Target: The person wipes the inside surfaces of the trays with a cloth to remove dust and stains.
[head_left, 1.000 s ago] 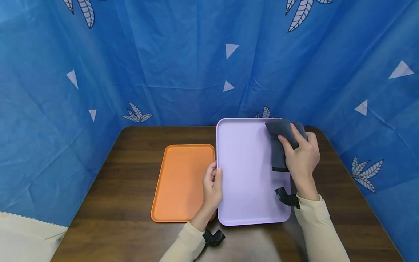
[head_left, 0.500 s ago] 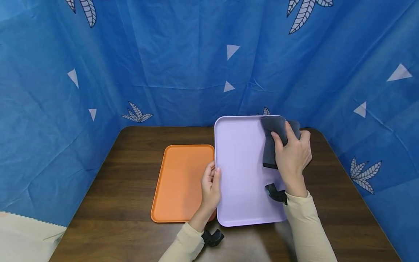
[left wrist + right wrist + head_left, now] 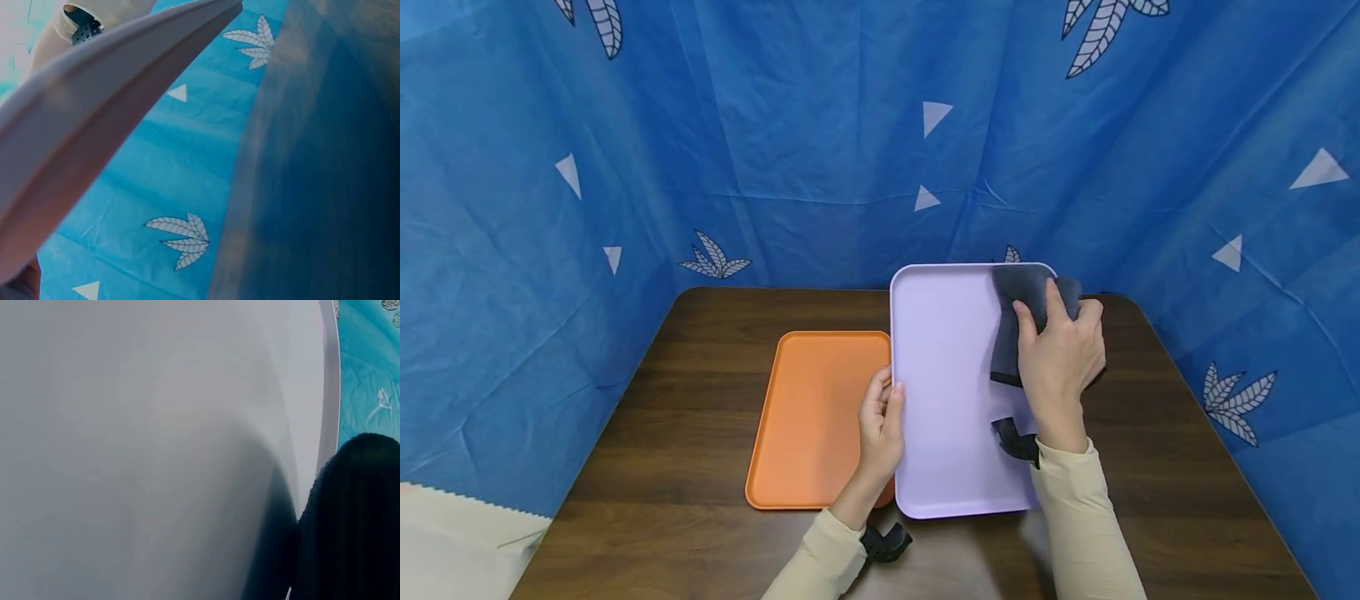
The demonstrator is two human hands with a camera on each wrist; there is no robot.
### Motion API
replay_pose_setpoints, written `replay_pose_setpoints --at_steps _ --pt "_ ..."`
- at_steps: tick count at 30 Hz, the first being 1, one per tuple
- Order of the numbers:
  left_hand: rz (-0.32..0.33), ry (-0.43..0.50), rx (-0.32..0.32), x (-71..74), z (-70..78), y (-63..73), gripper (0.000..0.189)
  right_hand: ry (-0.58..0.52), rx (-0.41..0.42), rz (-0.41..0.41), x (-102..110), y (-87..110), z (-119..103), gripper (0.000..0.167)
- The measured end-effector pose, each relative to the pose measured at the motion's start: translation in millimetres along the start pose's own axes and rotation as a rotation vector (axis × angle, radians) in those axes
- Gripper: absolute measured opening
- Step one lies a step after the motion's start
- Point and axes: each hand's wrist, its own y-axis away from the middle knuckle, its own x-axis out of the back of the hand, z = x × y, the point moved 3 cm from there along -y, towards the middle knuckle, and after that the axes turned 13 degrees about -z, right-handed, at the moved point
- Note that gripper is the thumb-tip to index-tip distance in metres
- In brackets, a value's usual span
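Observation:
A lilac tray (image 3: 947, 400) is held up off the table, its inner face toward the head camera. My left hand (image 3: 882, 433) grips its left edge, thumb in front and the other fingers mostly behind. At the tray's upper right, my right hand (image 3: 1060, 358) holds a folded dark grey cloth (image 3: 1011, 333) against the inner face near the rim. The cloth hangs down below the thumb. In the right wrist view, the dark cloth (image 3: 356, 531) lies by the tray's rim. The left wrist view catches the tray's underside and edge (image 3: 94, 119).
An orange tray (image 3: 820, 417) lies flat on the brown wooden table (image 3: 685, 433), left of the lilac one and partly behind my left hand. A blue patterned curtain (image 3: 820, 150) surrounds the table's back and sides. Pale fabric (image 3: 460, 542) shows at lower left.
My right hand has slid left with the cloth along the lilac tray's upper right part. The lilac tray has shifted slightly left and up; my left hand keeps its grip.

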Motion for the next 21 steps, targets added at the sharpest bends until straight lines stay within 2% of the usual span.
replay_pose_setpoints --at_steps 13,21 --pt "-0.004 -0.005 0.003 -2.3 0.2 1.5 0.028 0.016 0.025 -0.032 -8 8.8 -24 0.048" --pt "-0.012 -0.020 -0.006 -5.5 -2.0 2.5 0.027 0.015 0.092 -0.025 -14 16.3 -44 0.048"
